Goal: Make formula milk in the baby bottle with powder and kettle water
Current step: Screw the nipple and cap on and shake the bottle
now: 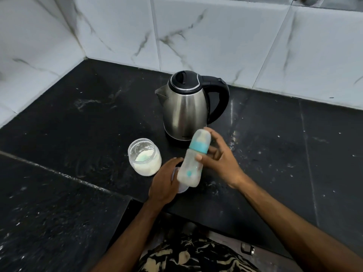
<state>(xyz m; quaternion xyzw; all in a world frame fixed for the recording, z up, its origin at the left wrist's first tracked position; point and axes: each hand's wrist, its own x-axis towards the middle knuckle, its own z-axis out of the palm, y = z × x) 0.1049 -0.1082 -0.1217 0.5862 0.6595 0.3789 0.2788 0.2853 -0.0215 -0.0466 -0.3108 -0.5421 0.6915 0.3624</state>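
A translucent baby bottle [190, 169] with a teal collar and a clear cap leans to the right above the black counter [88, 134], slightly blurred. My right hand [222, 160] grips it at the middle, thumb in front and fingers behind. Just left of the bottle's base, my left hand [166, 181] curls over a translucent lid [182, 190] lying on the counter. An open glass jar [145, 157] of white powder, with a pale teal scoop inside, stands left of the bottle. The steel kettle [186, 107] with a black lid and handle stands behind, its spout pointing left.
White marble-look tiles form the walls behind and to the left. The counter steps down at a front edge near my body, and a lower black slab [49, 213] lies at the left. White specks dot the counter.
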